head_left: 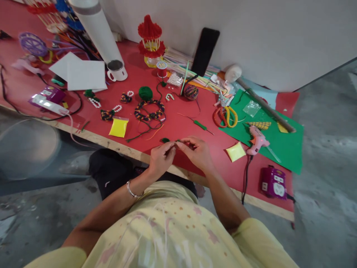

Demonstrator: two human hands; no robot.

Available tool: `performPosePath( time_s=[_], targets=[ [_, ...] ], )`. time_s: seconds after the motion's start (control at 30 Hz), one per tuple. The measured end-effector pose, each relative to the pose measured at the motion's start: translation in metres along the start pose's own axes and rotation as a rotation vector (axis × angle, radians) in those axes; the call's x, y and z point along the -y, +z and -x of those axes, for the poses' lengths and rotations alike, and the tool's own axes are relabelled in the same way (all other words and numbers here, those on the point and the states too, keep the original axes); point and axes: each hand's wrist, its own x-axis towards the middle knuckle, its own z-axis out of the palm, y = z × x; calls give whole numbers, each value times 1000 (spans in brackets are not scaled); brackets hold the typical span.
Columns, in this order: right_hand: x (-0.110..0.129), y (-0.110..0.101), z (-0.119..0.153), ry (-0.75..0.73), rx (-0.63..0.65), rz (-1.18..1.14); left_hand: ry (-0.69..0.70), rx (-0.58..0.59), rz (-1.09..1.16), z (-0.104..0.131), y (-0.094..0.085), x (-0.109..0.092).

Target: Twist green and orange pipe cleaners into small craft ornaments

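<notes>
Near the front edge of the red table, my left hand (162,158) and my right hand (196,152) meet, thumbs and forefingers pinched together. Between the fingertips shows a small bit of dark green yarn (177,141); its full shape is hidden. A small dark green piece (165,140) sits just beyond my left fingers. Farther back lie a multicoloured braided ring (150,110) and a green yarn ball (145,93). A green-handled crochet hook (200,125) rests beyond my right hand.
Orange and yellow scissors (225,116), a pink glue gun (258,140) and a yellow packet (235,151) lie to the right. A purple socket box (273,182) stands at the right corner. At the back are a white mug (117,70) and a phone (205,52).
</notes>
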Motion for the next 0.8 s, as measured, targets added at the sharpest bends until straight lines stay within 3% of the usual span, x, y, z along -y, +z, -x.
performPosePath(
  time_s=[0.13, 0.33, 0.5, 0.63, 0.8],
  targets=[
    [-1, 1, -3, -65, 13, -8, -26, 21, 56, 0, 1, -2],
    [-2, -4, -5, -146, 49, 22, -100, 148, 116, -5, -1, -6],
    [-6, -9, -11, -271, -17, 191, -95, -3, 140, -10, 13, -7],
    [-11, -7, -14, -343, -26, 277, -108, -39, 166, -18, 21, -8],
    [-14, -3, -15, -192, -2, -87, -51, -135, 177, -28, 19, -4]
  ],
)
